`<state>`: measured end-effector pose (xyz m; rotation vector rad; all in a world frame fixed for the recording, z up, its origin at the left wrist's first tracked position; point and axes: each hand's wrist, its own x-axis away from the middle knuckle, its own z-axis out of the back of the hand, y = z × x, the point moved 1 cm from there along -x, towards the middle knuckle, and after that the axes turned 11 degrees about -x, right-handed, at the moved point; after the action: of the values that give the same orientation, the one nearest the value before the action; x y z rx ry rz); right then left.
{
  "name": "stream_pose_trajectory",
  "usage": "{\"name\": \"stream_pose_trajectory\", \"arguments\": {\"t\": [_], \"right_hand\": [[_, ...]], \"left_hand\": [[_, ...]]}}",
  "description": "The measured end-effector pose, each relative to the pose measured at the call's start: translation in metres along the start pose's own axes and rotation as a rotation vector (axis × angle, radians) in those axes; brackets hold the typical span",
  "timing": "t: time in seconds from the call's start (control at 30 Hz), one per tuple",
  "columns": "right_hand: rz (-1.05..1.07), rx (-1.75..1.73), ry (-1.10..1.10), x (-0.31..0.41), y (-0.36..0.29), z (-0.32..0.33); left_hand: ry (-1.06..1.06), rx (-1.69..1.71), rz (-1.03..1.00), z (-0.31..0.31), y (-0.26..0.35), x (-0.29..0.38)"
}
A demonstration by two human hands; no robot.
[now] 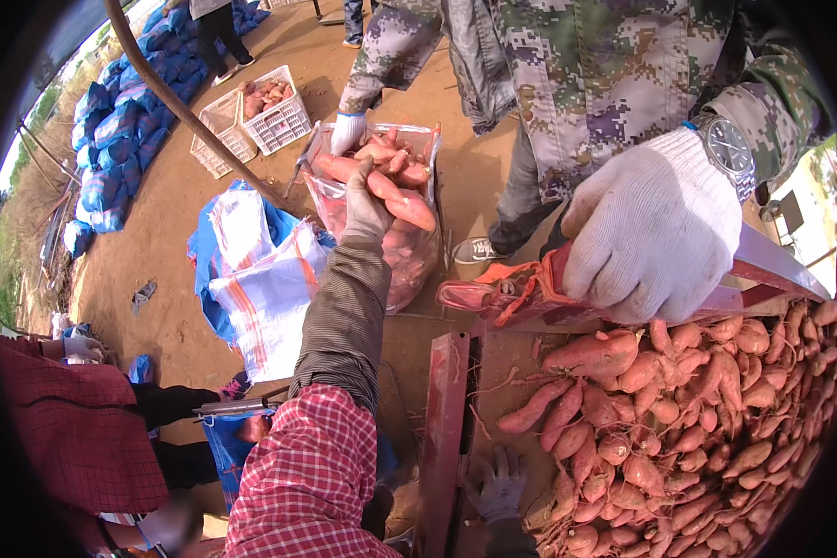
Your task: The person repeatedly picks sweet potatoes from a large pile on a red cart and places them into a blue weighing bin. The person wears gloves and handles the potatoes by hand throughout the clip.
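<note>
My left hand [367, 206], in a soiled glove, reaches to the mouth of a clear plastic bag [410, 261] and grips a sweet potato [410, 208]. Its thumb shows on top; the other fingers are mostly hidden. More sweet potatoes [383, 152] fill the bag's mouth. There, a co-worker's white-gloved hand [349, 132] touches the heap. My right hand [499, 485], gloved, lies with fingers apart on the tray floor [502, 376], beside a large pile of sweet potatoes [676, 418]. A co-worker's other gloved hand [659, 227], below a wristwatch, is closed at the red metal frame [725, 296].
White-and-blue woven sacks [265, 279] lie left of the bag. Plastic crates [275, 111], one holding sweet potatoes, stand beyond a curved pole [181, 104]. Blue filled sacks [122, 136] are stacked farther back. A person in red [84, 425] is at lower left. A red beam [441, 432] edges the tray.
</note>
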<state>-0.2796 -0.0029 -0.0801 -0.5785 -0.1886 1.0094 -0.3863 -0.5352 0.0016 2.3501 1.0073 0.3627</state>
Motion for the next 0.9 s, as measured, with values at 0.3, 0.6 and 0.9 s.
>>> {"name": "stream_pose_trajectory", "arguments": {"t": [0.3, 0.6, 0.9], "right_hand": [[-0.007, -0.099, -0.027, -0.005, 0.006, 0.003], [-0.030, -0.112, -0.020, -0.003, 0.002, 0.001], [-0.086, -0.173, 0.031, -0.015, -0.002, 0.018]], "left_hand": [[0.922, -0.976, -0.060, 0.043, -0.015, -0.053], [0.618, -2.109, -0.261, 0.071, 0.002, -0.067], [-0.468, -2.812, -0.031, 0.149, 0.068, -0.060]]}}
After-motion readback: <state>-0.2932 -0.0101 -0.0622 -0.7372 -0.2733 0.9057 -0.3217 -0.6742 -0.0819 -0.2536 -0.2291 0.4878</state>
